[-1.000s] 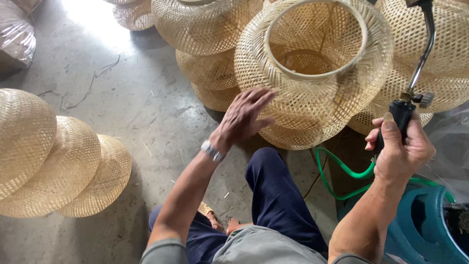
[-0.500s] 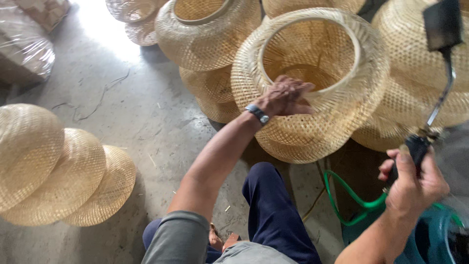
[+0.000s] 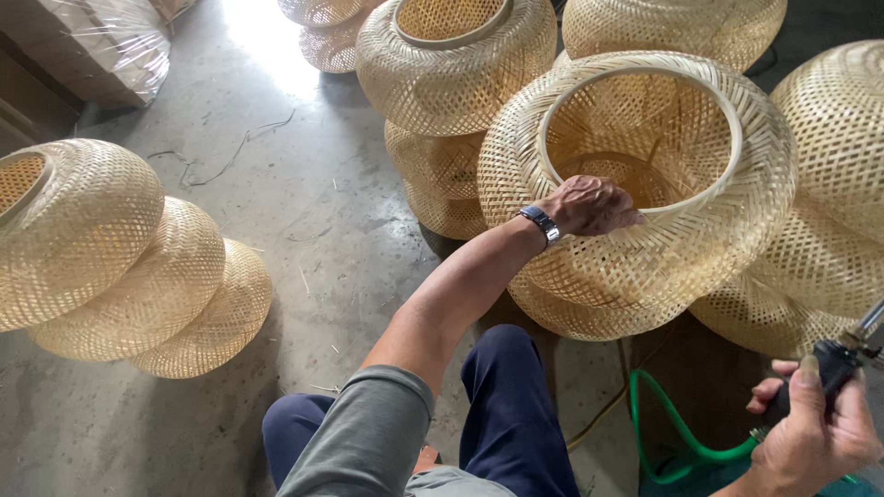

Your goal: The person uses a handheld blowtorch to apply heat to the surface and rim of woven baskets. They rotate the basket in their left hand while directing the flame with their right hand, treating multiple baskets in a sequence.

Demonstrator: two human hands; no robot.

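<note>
The big woven basket [image 3: 645, 239] rests on other baskets in front of the person's knees. The left hand [image 3: 589, 204] curls its fingers shut over the basket's round rim. Holding it firm should stop it rolling. The right hand [image 3: 815, 433] is closed tight around a dark tool handle [image 3: 829, 368] with a green hose [image 3: 681, 433]. The tool's tip is cut off, so I cannot see it.

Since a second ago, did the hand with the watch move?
Yes. The left hand went from the outer wall of the woven basket up to its rim, gripping it.
</note>
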